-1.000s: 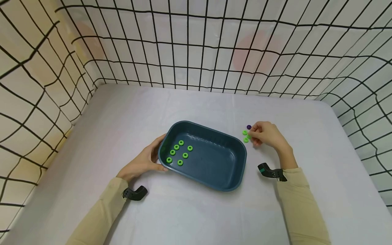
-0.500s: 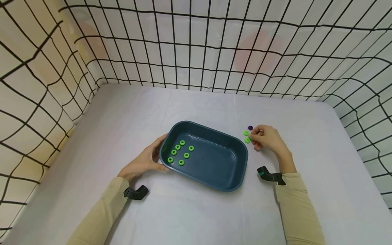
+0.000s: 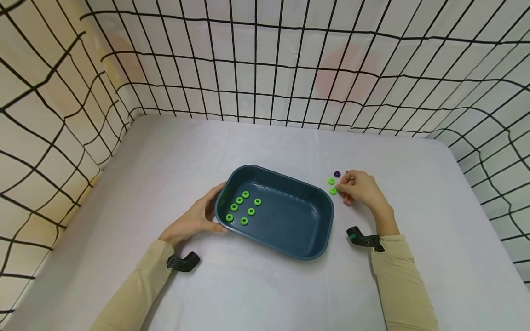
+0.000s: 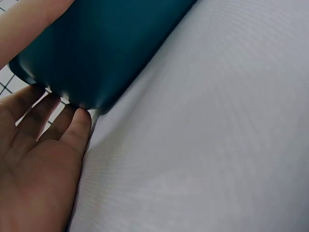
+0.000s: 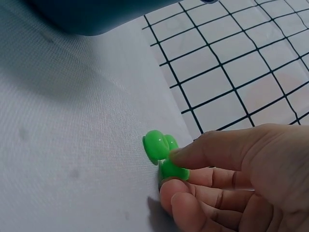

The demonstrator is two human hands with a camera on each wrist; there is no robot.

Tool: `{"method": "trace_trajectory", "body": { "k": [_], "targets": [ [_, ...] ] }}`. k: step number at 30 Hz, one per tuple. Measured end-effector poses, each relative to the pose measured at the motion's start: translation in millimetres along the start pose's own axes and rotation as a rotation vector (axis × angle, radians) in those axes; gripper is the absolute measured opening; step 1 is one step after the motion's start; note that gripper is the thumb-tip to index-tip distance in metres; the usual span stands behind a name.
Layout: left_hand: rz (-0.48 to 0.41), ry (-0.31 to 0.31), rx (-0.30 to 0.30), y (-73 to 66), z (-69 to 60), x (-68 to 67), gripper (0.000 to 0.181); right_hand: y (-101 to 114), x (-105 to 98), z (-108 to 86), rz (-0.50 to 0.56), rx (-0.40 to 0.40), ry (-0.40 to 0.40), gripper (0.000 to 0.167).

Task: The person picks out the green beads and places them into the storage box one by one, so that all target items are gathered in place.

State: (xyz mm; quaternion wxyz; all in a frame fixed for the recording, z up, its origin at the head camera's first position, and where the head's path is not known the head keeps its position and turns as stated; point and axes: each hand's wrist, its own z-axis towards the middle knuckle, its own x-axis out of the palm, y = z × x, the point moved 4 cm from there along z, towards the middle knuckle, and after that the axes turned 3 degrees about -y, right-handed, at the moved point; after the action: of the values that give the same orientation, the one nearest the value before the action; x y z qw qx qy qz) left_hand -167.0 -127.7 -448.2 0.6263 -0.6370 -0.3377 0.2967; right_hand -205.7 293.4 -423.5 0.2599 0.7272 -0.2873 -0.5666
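A dark blue rectangular tray (image 3: 285,225) lies slantwise on the white-covered table. My left hand (image 3: 194,221) grips its left end, thumb along the near side and fingers on the far side; in the left wrist view the fingertips (image 4: 79,118) touch the tray's wall. Several green rings (image 3: 251,211) lie inside the tray's left half. Beyond its right end, my right hand (image 3: 364,189) pinches a green ring (image 5: 175,171) between thumb and fingers, close to the cloth. Two more green rings (image 3: 331,181) lie beside those fingertips.
A dark purple ring (image 3: 337,174) lies just behind the loose green ones. A small red thing (image 3: 347,172) peeks out behind the right hand, mostly hidden. Black wire grid (image 3: 265,64) walls surround the table's back and sides.
My right hand has closed on one of the loose green rings and shifted slightly nearer. A bit of red now shows behind it. The left hand and tray stay put.
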Motion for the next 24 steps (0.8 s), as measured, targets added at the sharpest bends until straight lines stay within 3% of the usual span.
{"method": "trace_trajectory", "body": {
  "k": [15,24],
  "targets": [
    [-0.009,0.001,0.015,-0.8,-0.9,0.1,0.113,1.0,-2.6,-2.0,-0.003,-0.011,-0.020,0.020],
    [0.003,-0.002,0.010,-1.1,-1.0,0.2,0.113,1.3,-7.9,-4.5,0.119,-0.003,-0.019,0.025]
  ]
}}
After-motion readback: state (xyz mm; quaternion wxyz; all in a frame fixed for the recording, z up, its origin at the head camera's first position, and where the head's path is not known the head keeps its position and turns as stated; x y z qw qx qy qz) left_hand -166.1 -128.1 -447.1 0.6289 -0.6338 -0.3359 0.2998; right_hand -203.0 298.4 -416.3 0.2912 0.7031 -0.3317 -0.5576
